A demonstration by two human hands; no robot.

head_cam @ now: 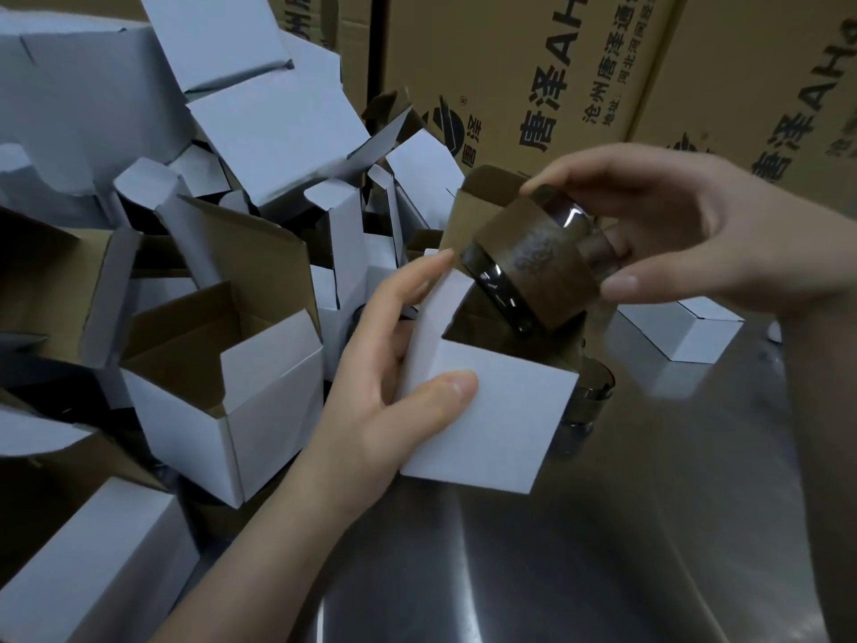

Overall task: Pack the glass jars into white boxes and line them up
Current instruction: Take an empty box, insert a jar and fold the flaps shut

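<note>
Glass, dark and tinted, fills the right hand [686, 239] — its grip is closed around a jar [524, 271] wrapped in a brown paper band, tilted base-down over the mouth of an open white box [491, 420]. The left hand [389, 392] holds that box in a firm grip, thumb on the front face, fingers up the side. Another jar [591, 401] stands just behind the box on the steel counter [603, 549]. Empty white boxes [222, 364] pile up along the counter's left side — brown cartons [533, 62] stand behind.
</note>
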